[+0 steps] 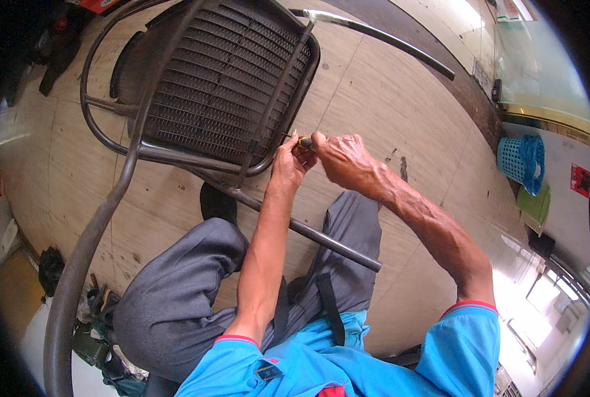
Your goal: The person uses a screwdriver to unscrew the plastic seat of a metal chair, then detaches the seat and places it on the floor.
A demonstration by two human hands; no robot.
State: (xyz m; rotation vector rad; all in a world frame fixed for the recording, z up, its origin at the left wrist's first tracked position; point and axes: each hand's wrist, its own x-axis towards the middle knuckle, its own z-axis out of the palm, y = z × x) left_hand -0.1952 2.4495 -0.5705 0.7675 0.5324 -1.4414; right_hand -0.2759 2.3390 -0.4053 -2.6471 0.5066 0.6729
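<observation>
A metal-framed chair [222, 86] with a dark woven, slatted panel lies tipped over in front of me. At the panel's near right corner I hold a screwdriver [304, 142] with a yellow and black handle, its thin shaft directed at the frame's edge. My right hand [344, 159] is closed round the handle's end. Just left of it, my left hand [291, 162] has its fingers closed about the front of the screwdriver, beside the frame. The screwdriver's tip and whatever it meets are too small to make out.
One chair leg tube [335, 249] runs across between my knees, and another [388, 43] sticks out far right. A thick curved tube [70, 298] rises close at left. A blue basket [520, 159] stands at right; dark clutter [99, 337] lies lower left.
</observation>
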